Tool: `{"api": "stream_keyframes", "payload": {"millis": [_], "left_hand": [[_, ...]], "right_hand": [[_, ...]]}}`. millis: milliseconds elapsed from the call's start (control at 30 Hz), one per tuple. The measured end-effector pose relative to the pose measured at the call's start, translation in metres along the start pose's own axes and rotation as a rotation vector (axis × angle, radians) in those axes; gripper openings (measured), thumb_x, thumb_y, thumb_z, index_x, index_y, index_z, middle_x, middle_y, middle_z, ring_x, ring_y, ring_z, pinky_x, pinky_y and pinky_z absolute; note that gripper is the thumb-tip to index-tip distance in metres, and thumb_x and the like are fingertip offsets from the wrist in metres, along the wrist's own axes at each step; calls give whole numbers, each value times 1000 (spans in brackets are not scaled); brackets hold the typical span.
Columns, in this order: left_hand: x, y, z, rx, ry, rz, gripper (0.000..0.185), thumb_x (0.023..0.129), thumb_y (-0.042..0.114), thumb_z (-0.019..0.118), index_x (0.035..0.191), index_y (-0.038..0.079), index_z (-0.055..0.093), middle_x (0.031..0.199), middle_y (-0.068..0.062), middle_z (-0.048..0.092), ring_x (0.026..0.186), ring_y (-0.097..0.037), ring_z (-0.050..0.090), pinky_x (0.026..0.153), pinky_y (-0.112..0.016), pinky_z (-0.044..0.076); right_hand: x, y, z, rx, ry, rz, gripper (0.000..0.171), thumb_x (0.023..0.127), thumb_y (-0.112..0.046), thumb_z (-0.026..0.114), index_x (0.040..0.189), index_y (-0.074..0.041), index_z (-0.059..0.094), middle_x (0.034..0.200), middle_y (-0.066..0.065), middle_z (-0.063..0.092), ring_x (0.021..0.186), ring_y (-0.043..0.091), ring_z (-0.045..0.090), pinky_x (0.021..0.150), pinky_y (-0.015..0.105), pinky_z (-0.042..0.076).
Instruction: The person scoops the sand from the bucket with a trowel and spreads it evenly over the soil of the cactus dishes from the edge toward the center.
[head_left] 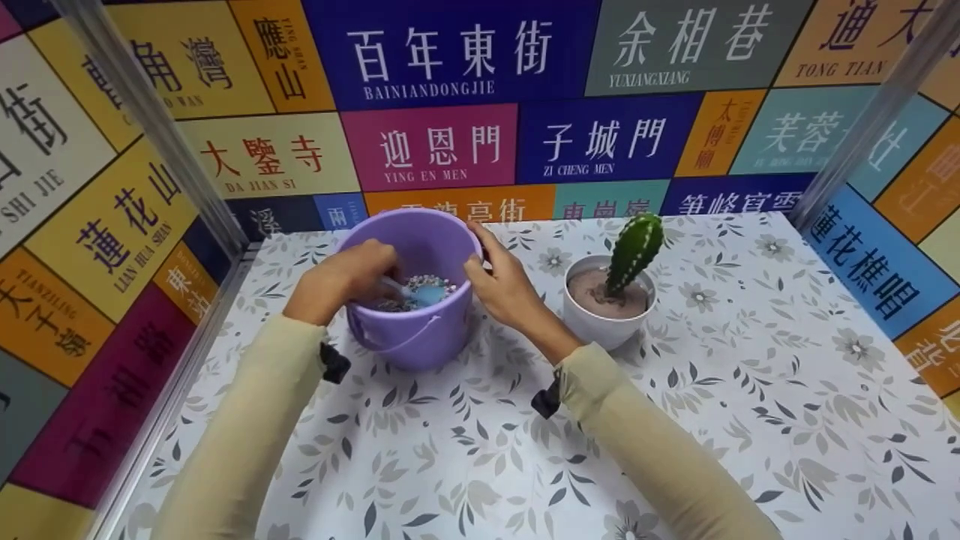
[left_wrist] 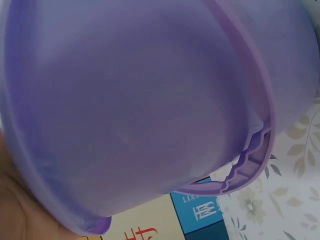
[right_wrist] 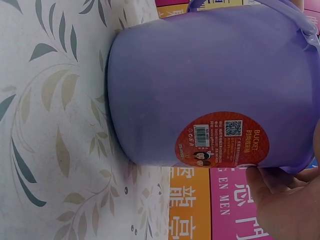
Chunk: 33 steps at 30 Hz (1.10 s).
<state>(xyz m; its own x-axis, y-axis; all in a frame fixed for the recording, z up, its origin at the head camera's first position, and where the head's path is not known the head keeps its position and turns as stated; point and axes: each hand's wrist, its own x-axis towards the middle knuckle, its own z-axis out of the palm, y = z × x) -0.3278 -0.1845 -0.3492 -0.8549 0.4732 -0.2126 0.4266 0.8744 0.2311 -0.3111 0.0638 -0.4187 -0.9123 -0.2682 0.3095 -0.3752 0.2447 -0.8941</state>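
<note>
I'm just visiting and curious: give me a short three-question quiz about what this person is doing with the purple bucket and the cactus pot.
1. True or false: the left hand holds a light blue scoop inside the purple bucket.
2. What does the right hand grip? A) the cactus B) the bucket's rim C) the white pot
3. Fill in: the green cactus stands in a ____ pot to the right of the bucket in the head view.

Key: 1 true; 2 B; 3 white.
</note>
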Motion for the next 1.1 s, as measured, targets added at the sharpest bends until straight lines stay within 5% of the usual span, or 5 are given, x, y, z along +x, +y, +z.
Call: {"api": "stream_keyframes", "payload": {"millis": [233, 800, 1100], "left_hand": [[-4, -3, -6, -20, 52, 30, 19, 97, 18, 83, 112, 6, 83, 109, -13, 82, 99, -29, 73, 99, -48, 61], [-13, -11, -13, -14, 205, 109, 18, 93, 19, 86, 105, 6, 83, 103, -11, 82, 98, -32, 72, 96, -50, 57], [-23, -22, -17, -46, 255, 84, 15, 97, 16, 81, 108, 5, 81, 101, -13, 80, 95, -31, 66, 89, -49, 53]], "right_hand": [[1, 1, 1, 2, 16, -9, 63, 107, -13, 48, 169, -10, 35, 173, 15, 41, 153, 27, 52, 119, 42, 51], [0, 2, 4, 28, 12, 4, 63, 109, -12, 47, 170, -12, 34, 174, 15, 40, 149, 28, 55, 117, 42, 53], [-2, 4, 2, 46, -15, -8, 63, 110, -19, 44, 171, -15, 31, 177, 9, 35, 154, 22, 49, 120, 43, 50]]}}
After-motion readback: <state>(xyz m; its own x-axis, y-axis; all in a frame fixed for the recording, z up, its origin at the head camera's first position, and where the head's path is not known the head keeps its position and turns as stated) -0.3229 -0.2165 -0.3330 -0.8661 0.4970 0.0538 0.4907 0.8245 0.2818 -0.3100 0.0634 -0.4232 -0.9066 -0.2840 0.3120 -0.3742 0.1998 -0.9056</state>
